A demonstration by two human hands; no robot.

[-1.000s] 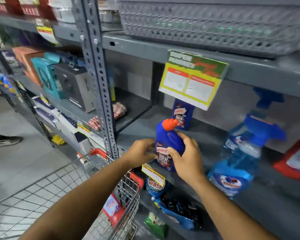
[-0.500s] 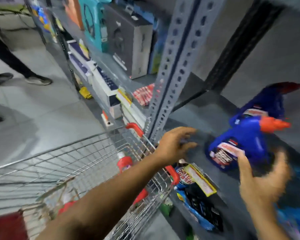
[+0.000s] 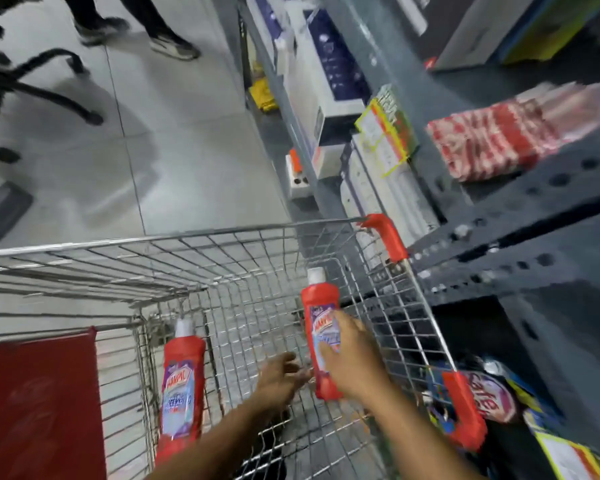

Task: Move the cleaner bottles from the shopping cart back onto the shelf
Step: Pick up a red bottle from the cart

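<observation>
I look down into the wire shopping cart point(image 3: 222, 237). Two red cleaner bottles with white caps are in it. One red bottle point(image 3: 321, 306) stands near the cart's right side, and my right hand point(image 3: 349, 358) is wrapped around its labelled middle. My left hand point(image 3: 279, 379) is just left of that bottle's base, fingers loosely curled and holding nothing. The second red bottle point(image 3: 182, 386) leans at the cart's left inner wall, untouched. The grey metal shelf point(image 3: 520, 237) runs along the right.
A red panel point(image 3: 39, 407) covers the cart's near-left seat part. Red corner guards point(image 3: 387, 237) sit on the cart's right rim, tight against the shelf post. Packets point(image 3: 492, 396) lie on a lower shelf. Other people's feet point(image 3: 174, 46) and a chair base point(image 3: 32, 88) stand on the floor ahead.
The view swung down from the shelf into the cart. Both hands left the blue bottle on the shelf and reached into the cart; my right hand took hold of a red bottle.
</observation>
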